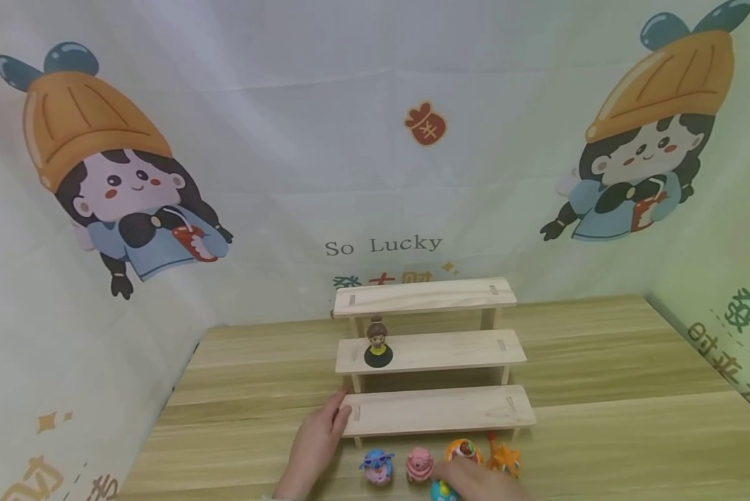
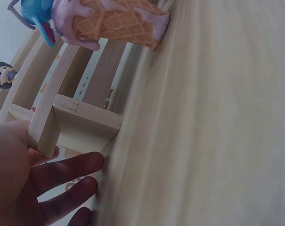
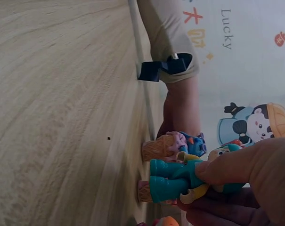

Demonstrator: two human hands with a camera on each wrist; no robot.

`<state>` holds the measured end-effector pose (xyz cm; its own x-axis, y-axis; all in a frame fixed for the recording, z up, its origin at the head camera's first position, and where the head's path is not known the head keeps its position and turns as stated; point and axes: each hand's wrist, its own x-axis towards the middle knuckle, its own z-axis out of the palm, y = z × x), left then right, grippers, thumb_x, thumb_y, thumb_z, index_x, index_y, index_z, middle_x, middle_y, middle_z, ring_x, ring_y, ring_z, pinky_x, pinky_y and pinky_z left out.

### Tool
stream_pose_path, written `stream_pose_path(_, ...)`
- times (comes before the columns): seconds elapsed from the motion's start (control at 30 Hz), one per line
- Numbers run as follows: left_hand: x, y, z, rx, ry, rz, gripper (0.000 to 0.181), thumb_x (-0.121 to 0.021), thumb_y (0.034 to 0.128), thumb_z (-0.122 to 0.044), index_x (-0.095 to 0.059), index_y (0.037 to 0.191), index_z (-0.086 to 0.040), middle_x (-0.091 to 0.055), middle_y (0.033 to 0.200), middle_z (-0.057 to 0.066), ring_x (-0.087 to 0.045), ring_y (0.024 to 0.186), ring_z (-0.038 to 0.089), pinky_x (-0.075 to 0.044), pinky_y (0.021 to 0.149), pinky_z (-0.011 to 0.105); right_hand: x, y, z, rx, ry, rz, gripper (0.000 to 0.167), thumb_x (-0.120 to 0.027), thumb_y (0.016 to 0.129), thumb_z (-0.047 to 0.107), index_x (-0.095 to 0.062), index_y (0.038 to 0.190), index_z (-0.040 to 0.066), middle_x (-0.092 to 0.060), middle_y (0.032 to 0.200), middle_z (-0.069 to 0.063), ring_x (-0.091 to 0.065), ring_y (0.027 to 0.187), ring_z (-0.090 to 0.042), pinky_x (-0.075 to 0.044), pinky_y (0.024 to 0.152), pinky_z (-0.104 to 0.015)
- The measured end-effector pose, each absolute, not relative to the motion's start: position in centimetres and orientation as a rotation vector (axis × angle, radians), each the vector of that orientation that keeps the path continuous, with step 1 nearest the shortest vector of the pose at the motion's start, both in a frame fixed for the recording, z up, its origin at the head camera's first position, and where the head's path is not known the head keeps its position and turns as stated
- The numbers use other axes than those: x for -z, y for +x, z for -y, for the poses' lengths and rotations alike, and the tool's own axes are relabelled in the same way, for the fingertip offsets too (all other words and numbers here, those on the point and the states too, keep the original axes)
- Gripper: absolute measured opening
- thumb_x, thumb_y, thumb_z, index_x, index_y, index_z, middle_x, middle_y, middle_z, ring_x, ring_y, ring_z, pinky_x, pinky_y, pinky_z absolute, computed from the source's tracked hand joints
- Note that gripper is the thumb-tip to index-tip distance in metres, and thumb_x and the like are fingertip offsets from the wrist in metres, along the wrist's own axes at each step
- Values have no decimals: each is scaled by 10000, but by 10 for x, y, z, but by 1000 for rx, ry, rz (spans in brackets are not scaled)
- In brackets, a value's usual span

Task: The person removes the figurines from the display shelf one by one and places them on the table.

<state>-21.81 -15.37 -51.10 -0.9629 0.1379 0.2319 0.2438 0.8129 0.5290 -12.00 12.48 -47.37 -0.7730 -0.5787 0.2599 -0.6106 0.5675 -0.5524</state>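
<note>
My left hand (image 1: 317,442) is at the left end of the lowest board of a three-tier wooden display shelf (image 1: 437,412). In the left wrist view its thumb side meets the board end, one finger tucks beneath, and the other fingers spread apart. My right hand (image 3: 255,183) pinches a small teal toy figure (image 3: 180,176) with yellow arms between thumb and fingers, in front of the shelf. Nearby are a blue figure with glasses on an ice-cream cone (image 1: 377,466) and a pink figure (image 1: 419,464). On the middle board, towards the left, stands a brown-haired doll figure (image 1: 378,344).
An orange round figure (image 1: 464,451) and an orange spiky figure (image 1: 505,459) stand beyond my right hand, partly covered by it. The wood-grain table (image 1: 600,417) meets a printed cloth backdrop (image 1: 275,174) behind the shelf.
</note>
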Motion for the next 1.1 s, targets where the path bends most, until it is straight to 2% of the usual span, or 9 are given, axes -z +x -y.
stream_pose_path(0.17,511,-218,154,862,-300,2809,401,-503,993,-290,-549,1331,-80,-676,1121,212,-657,983,398,-515,850,530,484,-120,-122,-868,1076,2602,379,-637,888,435,-599,1119,137,-596,916,57,-494,687,93,-415,559,-73)
stream_pose_path(0.5,508,-217,153,866,-289,2817,396,-507,991,-276,-548,1330,-75,-674,1134,204,-655,998,389,-513,863,526,488,-120,-121,-743,1033,2624,382,-623,880,491,-604,1091,174,-580,873,93,-436,634,109,-359,498,-76)
stream_pose_path(0.87,507,-217,153,865,-297,2816,399,-503,993,-279,-546,1330,-70,-667,1157,199,-652,1007,394,-510,869,528,485,-122,-120,-718,1014,2755,436,-577,892,540,-613,1108,164,-596,870,85,-487,650,72,-429,525,-144)
stream_pose_path(1.1,508,-216,153,884,-294,2821,399,-508,991,-273,-544,1332,-69,-664,1159,204,-648,1012,400,-508,873,533,491,-121,-120,-688,1068,2668,446,-545,921,528,-630,1081,120,-587,853,94,-454,647,100,-384,521,-75)
